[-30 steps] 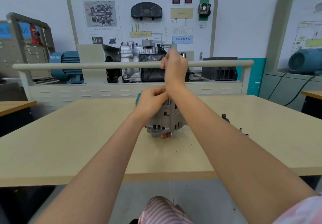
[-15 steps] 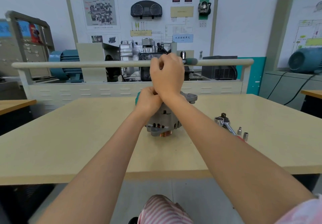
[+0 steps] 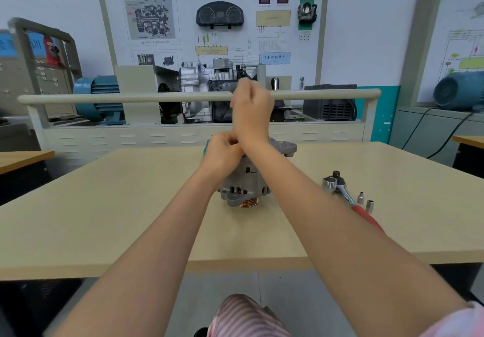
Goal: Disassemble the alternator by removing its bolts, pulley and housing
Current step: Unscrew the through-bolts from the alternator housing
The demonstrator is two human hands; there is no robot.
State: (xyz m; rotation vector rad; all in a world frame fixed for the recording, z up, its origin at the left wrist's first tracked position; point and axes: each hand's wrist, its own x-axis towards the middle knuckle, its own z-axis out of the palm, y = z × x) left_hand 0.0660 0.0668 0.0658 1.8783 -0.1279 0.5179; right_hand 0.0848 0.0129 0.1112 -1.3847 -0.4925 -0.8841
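Here, the scene is set out line by line.
Alternator [image 3: 246, 182]: stood on the worktop [image 3: 104, 205] near its middle, pulley [image 3: 248, 202] end turned toward the viewer; the upper part is hidden behind the hands.
Mounting ear [image 3: 286, 148]: seen projecting from the housing's far right side.
Left hand [image 3: 222, 153]: fingers curled over the top of the alternator; a teal object [image 3: 207, 146] is partly seen at its far side, and whether it is gripped cannot be told.
Right hand [image 3: 252, 111]: raised above the alternator, wrist crossed over the left hand, fingers curled into a fist; what is held inside, if anything, cannot be told.
Ratchet wrench [image 3: 340, 190]: laid on the worktop to the right of the alternator, a socket fitted at its head, its red handle partly covered by the right forearm.
Loose sockets [image 3: 365, 200]: two are stood upright just beside the ratchet wrench.
Containers: none can be made out on the worktop.
Training board [image 3: 212, 22]: stood behind the worktop, beyond a rail.
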